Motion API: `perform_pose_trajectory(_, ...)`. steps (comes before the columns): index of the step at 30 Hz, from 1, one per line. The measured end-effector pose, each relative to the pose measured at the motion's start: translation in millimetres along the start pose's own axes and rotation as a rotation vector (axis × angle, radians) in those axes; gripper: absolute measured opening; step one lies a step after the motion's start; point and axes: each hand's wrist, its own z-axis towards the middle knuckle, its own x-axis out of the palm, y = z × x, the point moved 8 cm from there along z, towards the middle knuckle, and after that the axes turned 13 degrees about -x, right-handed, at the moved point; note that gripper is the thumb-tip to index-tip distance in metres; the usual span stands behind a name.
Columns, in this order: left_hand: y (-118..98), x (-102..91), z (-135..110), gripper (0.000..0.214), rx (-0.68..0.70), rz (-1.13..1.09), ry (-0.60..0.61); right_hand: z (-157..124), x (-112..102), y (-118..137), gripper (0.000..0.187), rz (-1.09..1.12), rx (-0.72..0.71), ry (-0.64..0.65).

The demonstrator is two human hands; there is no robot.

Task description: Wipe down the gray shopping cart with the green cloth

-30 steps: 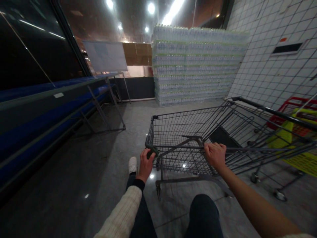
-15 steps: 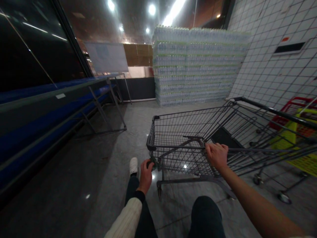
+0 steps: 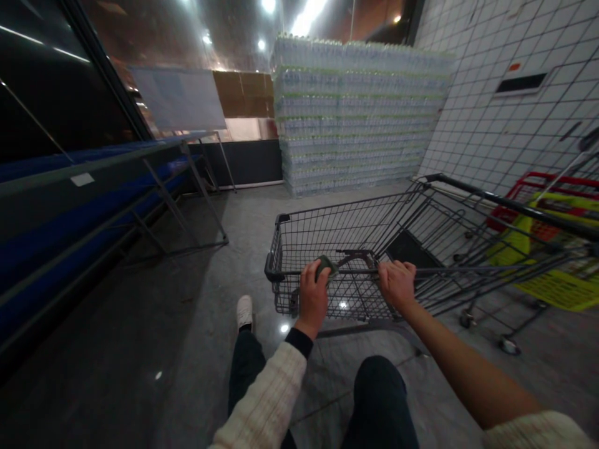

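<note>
A grey wire shopping cart [image 3: 346, 215] stands before me, its handle off to the right and its front end to the left. My right hand [image 3: 397, 284] is wrapped round the near top rail of the basket. Further left along that rail, my left hand [image 3: 312, 296] holds a crumpled dark green cloth [image 3: 326, 267] against or just over the bar; contact is partly hidden by the fingers. Inside the basket I see only its wire floor and a dark panel [image 3: 416, 251] toward the handle.
At the right stand a yellow basket [image 3: 561, 290] and a red cart [image 3: 515, 193] beside a white tiled wall [image 3: 472, 118]. Stacked bottled water packs [image 3: 355, 118] rise behind. A metal rack with blue shelves [image 3: 107, 209] runs along the left.
My left hand has moved up and right with the cloth, from the cart's lower front corner to the near top rail. My right hand keeps its hold on the rail.
</note>
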Motion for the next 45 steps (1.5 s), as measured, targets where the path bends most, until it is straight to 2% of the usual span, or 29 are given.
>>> perform_pose_trajectory(4, -68.4, 41.1, 0.1, 0.026, 0.101, -0.051, 0.025, 0.8, 1.2, -2.0, 0.038, 0.034, 0.010, 0.028)
perform_pose_trajectory(6, -88.5, 54.7, 0.5, 0.022, 0.137, -0.068, 0.057, 0.9, 1.5, -3.4, 0.038, 0.038, 0.017, 0.048)
perform_pose_trajectory(8, -96.2, 60.1, -1.6, 0.021, 0.195, -0.073, 0.087, 0.6, 1.2, -4.6, 0.040, 0.047, 0.027, 0.063)
perform_pose_trajectory(11, -89.5, 52.6, -12.3, 0.019, 0.347, -0.051, 0.090, -0.3, -0.1, -5.1, 0.042, 0.079, 0.048, 0.060)
perform_pose_trajectory(13, -72.1, 42.7, -20.7, 0.017, 0.403, -0.007, 0.083, -0.8, -0.6, -5.2, 0.043, 0.105, 0.069, 0.049)
perform_pose_trajectory(16, -29.2, 24.3, -30.2, 0.017, 0.372, 0.096, 0.077, -0.9, 0.8, -5.6, 0.044, 0.127, 0.099, 0.050)
perform_pose_trajectory(19, 30.6, -3.9, -35.4, 0.023, 0.234, 0.199, 0.033, -0.2, 2.5, -5.1, 0.043, 0.105, 0.098, 0.066)
perform_pose_trajectory(22, 92.6, -36.0, -38.8, 0.033, 0.024, 0.250, -0.034, 0.6, 3.9, -4.3, 0.042, 0.081, 0.081, 0.073)
perform_pose_trajectory(24, 116.6, -49.4, -41.7, 0.039, -0.079, 0.228, -0.079, 0.9, 5.0, -4.0, 0.040, 0.083, 0.073, 0.070)
perform_pose_trajectory(25, 119.7, -50.6, -42.8, 0.042, -0.104, 0.203, -0.093, 0.9, 5.2, -4.0, 0.039, 0.087, 0.073, 0.066)
perform_pose_trajectory(27, 106.5, -39.1, -43.8, 0.046, -0.088, 0.141, -0.078, 1.0, 4.7, -4.5, 0.039, 0.089, 0.077, 0.053)
perform_pose_trajectory(30, 55.9, 2.3, -43.0, 0.045, 0.018, 0.069, 0.026, 1.8, 2.6, -4.5, 0.039, 0.078, 0.079, 0.050)
perform_pose_trajectory(33, 14.1, 32.4, -40.5, 0.039, 0.030, 0.036, 0.027, 3.1, 1.0, -3.7, 0.037, 0.059, 0.074, 0.064)
perform_pose_trajectory(35, 1.1, 37.8, -39.6, 0.035, 0.025, 0.031, -0.015, 4.0, 0.8, -3.0, 0.037, 0.050, 0.072, 0.069)
perform_pose_trajectory(38, -7.1, 36.4, -40.2, 0.029, 0.079, 0.028, -0.032, 5.1, 1.2, -2.3, 0.038, 0.046, 0.079, 0.062)
perform_pose_trajectory(41, -27.5, 45.4, -43.5, 0.022, 0.260, -0.010, 0.066, 6.1, 0.5, -1.2, 0.038, 0.034, 0.081, 0.048)
perform_pose_trajectory(43, -48.6, 60.4, -46.2, 0.019, 0.402, -0.029, 0.167, 6.5, -0.8, -0.5, 0.038, 0.024, 0.073, 0.041)
perform_pose_trajectory(45, -65.3, 75.4, -45.5, 0.018, 0.485, -0.019, 0.228, 6.9, -2.1, 0.3, 0.037, 0.024, 0.054, 0.040)
